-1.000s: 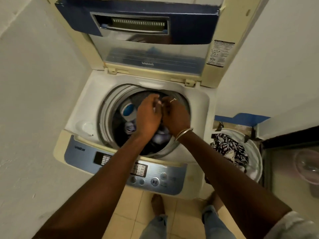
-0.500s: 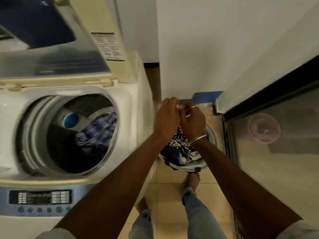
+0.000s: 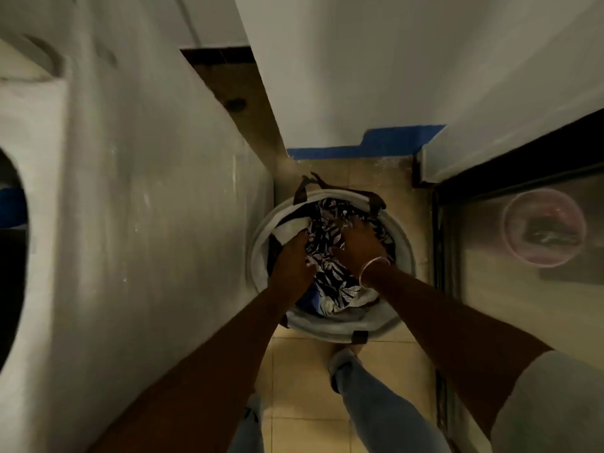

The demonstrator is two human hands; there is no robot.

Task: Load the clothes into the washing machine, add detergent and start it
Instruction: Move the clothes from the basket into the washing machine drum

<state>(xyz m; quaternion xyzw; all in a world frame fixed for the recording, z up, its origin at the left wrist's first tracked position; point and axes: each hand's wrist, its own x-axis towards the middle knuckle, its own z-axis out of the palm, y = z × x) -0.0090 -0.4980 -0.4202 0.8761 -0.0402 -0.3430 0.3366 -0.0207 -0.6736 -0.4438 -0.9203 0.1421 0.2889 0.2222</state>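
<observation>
Digging into patterned clothes point(image 3: 327, 238) in basket point(image 3: 343, 325): left hand point(image 3: 291, 261), right hand point(image 3: 359, 245); grips unclear.

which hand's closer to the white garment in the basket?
Left. The left hand is right beside the white garment; the right hand is apart from it, on the patterned cloth.

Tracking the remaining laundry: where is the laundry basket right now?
In the head view, the laundry basket stands on the tiled floor, just right of the washing machine.

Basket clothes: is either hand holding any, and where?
The left hand and right hand press into the patterned cloth from above; a grip cannot be told.
</observation>
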